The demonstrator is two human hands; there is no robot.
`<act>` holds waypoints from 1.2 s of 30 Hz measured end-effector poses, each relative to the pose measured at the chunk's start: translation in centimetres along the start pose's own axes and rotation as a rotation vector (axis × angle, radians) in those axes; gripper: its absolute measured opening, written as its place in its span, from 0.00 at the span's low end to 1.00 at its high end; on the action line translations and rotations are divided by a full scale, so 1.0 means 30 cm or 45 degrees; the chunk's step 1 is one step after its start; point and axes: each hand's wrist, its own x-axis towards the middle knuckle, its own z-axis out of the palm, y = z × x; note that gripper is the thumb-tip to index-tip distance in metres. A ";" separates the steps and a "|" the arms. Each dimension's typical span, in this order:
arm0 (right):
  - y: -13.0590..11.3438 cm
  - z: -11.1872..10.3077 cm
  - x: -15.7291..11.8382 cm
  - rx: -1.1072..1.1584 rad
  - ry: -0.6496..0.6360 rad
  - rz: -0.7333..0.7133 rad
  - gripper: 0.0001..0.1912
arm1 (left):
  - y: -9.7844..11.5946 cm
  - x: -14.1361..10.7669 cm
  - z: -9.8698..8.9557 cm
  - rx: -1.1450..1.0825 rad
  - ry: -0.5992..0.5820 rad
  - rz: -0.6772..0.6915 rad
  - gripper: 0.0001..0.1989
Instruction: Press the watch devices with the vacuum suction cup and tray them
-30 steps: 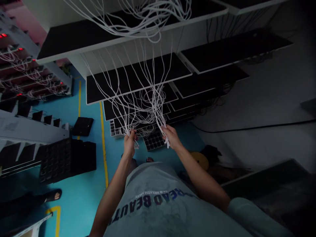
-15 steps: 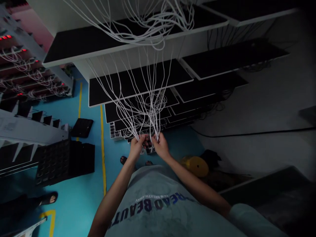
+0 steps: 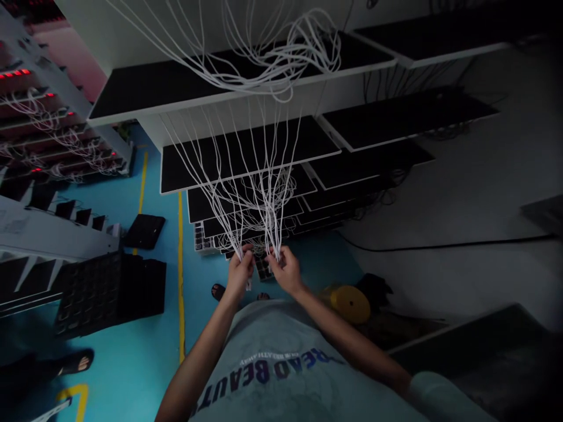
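Note:
Several white cables (image 3: 222,205) run down from a dark-topped shelf (image 3: 246,146) and gather into two bunches. My left hand (image 3: 240,272) is closed around the left bunch, and pale cable ends stick out below its fingers. The right bunch of white cables (image 3: 273,225) is gripped in my right hand (image 3: 285,269), between thumb and fingers. A small gap separates the two hands. Behind them, looser coils of white cable (image 3: 281,184) hang at the lower shelves. On the upper shelf (image 3: 145,91) lies a thick tangle of white cables (image 3: 303,53).
Black crates (image 3: 114,290) stand on the blue floor at left, near a black tray (image 3: 144,231). A yellow spool (image 3: 350,303) sits at lower right. A black cable (image 3: 440,245) crosses by the wall. Another person's foot (image 3: 79,361) shows at lower left.
My hands have moved slightly apart, splitting the cables into two clearer bunches. Both sit a little lower in view, and the camera view has shifted slightly.

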 end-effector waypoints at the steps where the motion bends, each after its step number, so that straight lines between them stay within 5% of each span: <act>1: -0.002 -0.006 0.013 0.048 -0.073 0.037 0.11 | 0.006 -0.005 -0.004 0.002 0.013 0.000 0.32; 8: -0.016 -0.027 0.061 0.110 -0.313 0.094 0.14 | 0.035 0.012 -0.014 0.065 0.008 0.037 0.24; 16: -0.030 -0.011 0.074 0.156 -0.262 0.199 0.23 | -0.004 0.010 -0.028 -0.002 0.169 0.150 0.29; 22: -0.029 -0.010 0.087 0.057 -0.338 0.153 0.20 | -0.003 0.023 -0.010 0.045 0.208 0.234 0.24; 27: -0.053 -0.009 0.096 -0.066 -0.439 -0.073 0.18 | 0.007 0.038 0.029 0.142 0.242 0.288 0.18; 32: -0.068 -0.011 0.095 -0.120 -0.409 -0.127 0.18 | 0.017 0.053 0.054 0.217 0.249 0.333 0.12; 36: -0.041 0.009 0.099 0.155 -0.261 0.127 0.22 | 0.011 0.064 0.046 0.258 0.250 0.320 0.12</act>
